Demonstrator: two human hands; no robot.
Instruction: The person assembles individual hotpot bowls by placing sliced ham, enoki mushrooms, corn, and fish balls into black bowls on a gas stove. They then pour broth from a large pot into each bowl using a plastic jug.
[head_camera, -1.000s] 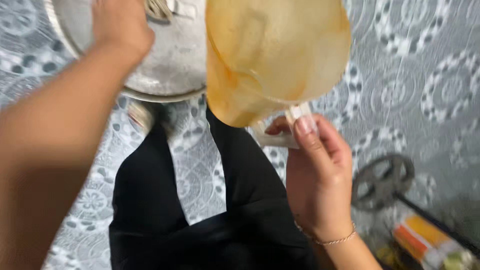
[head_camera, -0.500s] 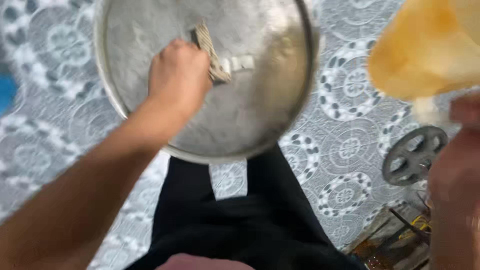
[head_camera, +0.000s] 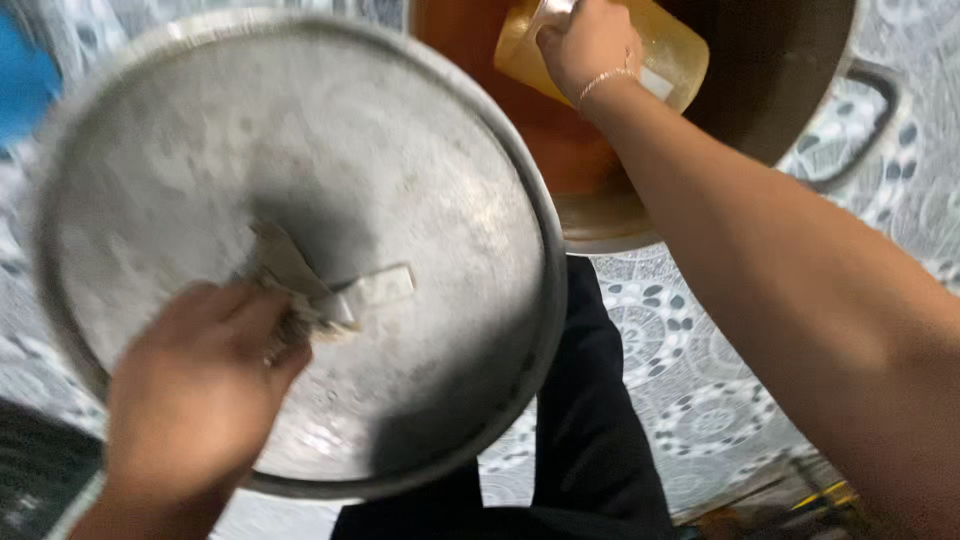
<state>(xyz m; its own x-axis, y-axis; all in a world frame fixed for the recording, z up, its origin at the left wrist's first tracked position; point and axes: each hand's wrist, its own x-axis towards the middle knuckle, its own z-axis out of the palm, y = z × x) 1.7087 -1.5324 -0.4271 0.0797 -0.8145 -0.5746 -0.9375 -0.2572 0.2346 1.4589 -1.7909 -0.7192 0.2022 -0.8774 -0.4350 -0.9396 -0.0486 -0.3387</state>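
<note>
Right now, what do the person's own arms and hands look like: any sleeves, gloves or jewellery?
Both forearms are bare, with no sleeves or gloves in view. The right hand has a thin, pale chain bracelet at its wrist. The left hand is blurred; no ring or band can be made out on it.

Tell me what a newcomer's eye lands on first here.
First, the big round metal lid filling the left of the view, held up by its handle in the left hand. Next, at the top, the right hand holds a yellowish plastic jug inside a large pot with orange-brown liquid. Below lies a grey patterned floor.
</note>
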